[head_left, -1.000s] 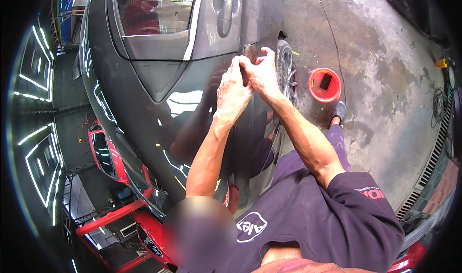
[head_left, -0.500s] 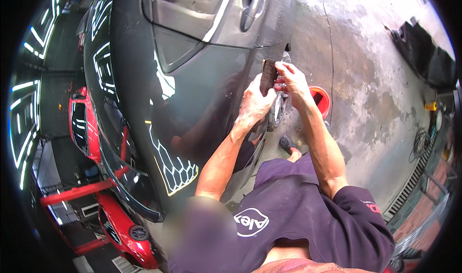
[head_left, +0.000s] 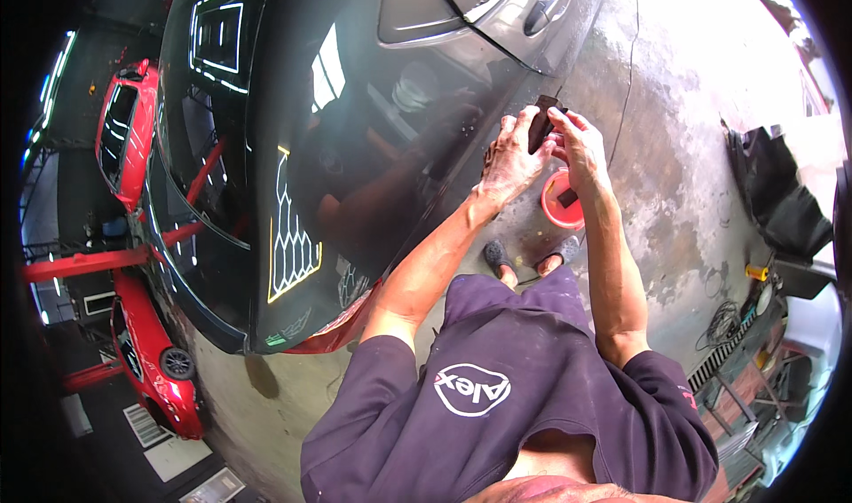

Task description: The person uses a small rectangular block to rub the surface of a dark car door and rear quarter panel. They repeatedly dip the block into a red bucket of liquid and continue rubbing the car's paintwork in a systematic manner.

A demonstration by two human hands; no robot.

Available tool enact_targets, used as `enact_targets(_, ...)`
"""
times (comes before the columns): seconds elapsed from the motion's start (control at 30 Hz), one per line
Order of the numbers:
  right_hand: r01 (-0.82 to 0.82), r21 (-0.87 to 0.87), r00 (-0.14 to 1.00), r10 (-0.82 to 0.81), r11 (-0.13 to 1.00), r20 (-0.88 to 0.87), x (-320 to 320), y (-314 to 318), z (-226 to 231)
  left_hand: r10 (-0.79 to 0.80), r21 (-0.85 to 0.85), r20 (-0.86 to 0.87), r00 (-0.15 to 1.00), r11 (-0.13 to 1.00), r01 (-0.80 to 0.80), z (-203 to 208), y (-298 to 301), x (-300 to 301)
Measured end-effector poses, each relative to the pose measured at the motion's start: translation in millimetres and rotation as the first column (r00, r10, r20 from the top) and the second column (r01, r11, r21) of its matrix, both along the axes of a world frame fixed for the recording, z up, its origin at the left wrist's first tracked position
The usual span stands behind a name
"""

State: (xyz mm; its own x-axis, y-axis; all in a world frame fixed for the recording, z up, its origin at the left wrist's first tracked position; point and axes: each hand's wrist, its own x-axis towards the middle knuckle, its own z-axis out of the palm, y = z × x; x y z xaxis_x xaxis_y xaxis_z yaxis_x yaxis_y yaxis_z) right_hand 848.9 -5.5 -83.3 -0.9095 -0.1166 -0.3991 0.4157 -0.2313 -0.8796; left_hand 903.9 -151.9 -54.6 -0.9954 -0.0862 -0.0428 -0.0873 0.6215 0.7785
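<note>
Both my hands meet around a dark brown block point(head_left: 540, 127) that looks like a sanding block, held up beside the car. My left hand point(head_left: 513, 161) grips it from the left, fingers curled round it. From the other side, my right hand point(head_left: 581, 151) pinches its edge with thumb and fingertips; part of the block is hidden by the fingers. A dark glossy car point(head_left: 382, 210) lies to the left of my hands, reflecting my arms and bright lamps. Beneath my hands, a red bucket point(head_left: 546, 206) stands on the floor with a dark block-shaped item inside.
My shoes point(head_left: 497, 253) are on the stained concrete floor point(head_left: 657, 228) close to the bucket. Far right are a black sheet point(head_left: 781, 192), a yellow item point(head_left: 756, 272) and a coiled cable point(head_left: 723, 321). Red cars point(head_left: 155, 361) and a red lift arm point(head_left: 89, 265) stand beyond the dark car.
My hands have moved right, off the car's side, with the block between them. The block has turned to a narrower, darker face. The view has shifted, bringing both shoes into sight.
</note>
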Motion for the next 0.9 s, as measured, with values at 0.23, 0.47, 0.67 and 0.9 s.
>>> enact_targets(0.23,-0.103,0.042,0.994,0.104,0.994,-0.042,2.1,-8.4,17.7,0.098,0.192,-0.077,0.992,0.978,-0.082,-18.2,-5.9,10.1)
enact_targets(0.47,-0.112,0.020,0.993,0.113,0.993,-0.038,7.1,-17.2,21.9,0.134,0.208,-0.100,0.986,0.972,-0.110,-22.4,-10.2,13.2)
enact_targets(0.67,-0.107,-0.005,0.993,0.107,0.994,-0.052,9.2,-12.8,19.3,0.129,0.212,-0.097,0.987,0.972,-0.106,-18.4,-9.7,13.2)
enact_targets(0.9,-0.086,0.006,0.995,0.087,0.996,-0.058,12.0,-3.6,14.4,0.085,0.178,-0.139,0.987,0.982,-0.060,-24.6,-5.9,9.9)
